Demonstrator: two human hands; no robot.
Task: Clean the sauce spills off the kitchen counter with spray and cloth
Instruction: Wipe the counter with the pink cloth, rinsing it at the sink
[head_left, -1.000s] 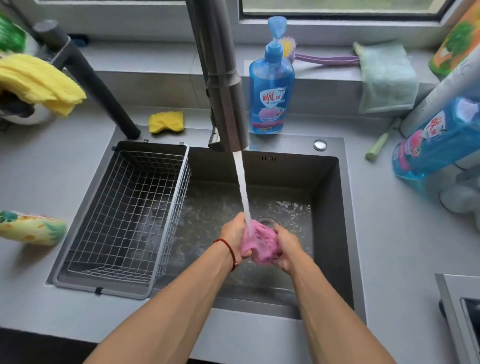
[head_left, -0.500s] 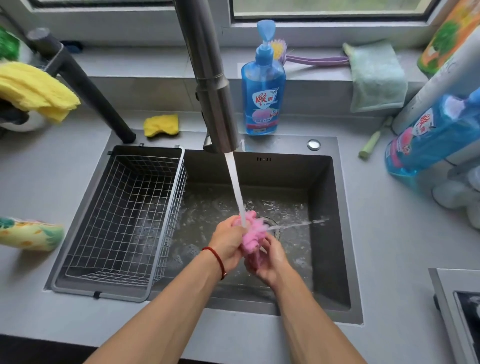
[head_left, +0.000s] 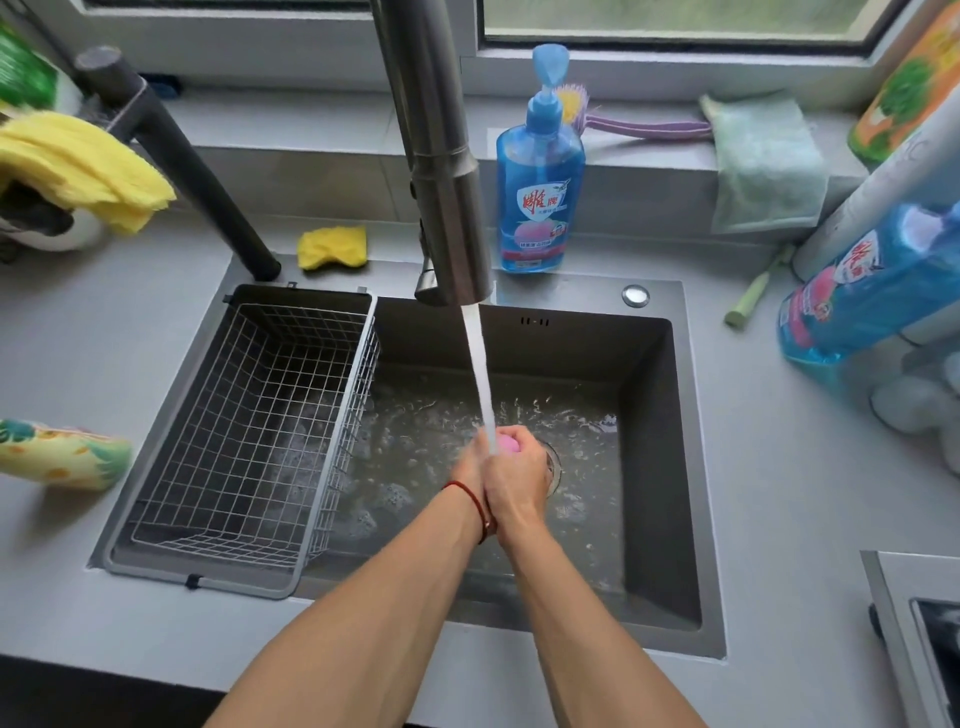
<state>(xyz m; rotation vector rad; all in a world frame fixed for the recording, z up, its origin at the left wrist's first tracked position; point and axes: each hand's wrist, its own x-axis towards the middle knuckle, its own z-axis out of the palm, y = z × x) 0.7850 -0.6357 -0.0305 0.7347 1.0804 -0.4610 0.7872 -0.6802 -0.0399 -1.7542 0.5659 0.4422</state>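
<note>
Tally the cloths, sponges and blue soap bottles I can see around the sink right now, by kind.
Cloths: 3, the pink cloth squeezed between left hand and right hand, the yellow cloth, the green cloth.
Sponges: 1, the yellow sponge.
Blue soap bottles: 2, the pump bottle and the bottle at right.
Total: 6

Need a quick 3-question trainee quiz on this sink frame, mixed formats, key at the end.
1. True or false: water runs from the tap onto the pink cloth.
2. The wire basket sits in which side of the sink? A left B right
3. Fill in: the left hand and right hand together squeeze the ____.

Key: 1 true; 2 A; 3 cloth
</note>
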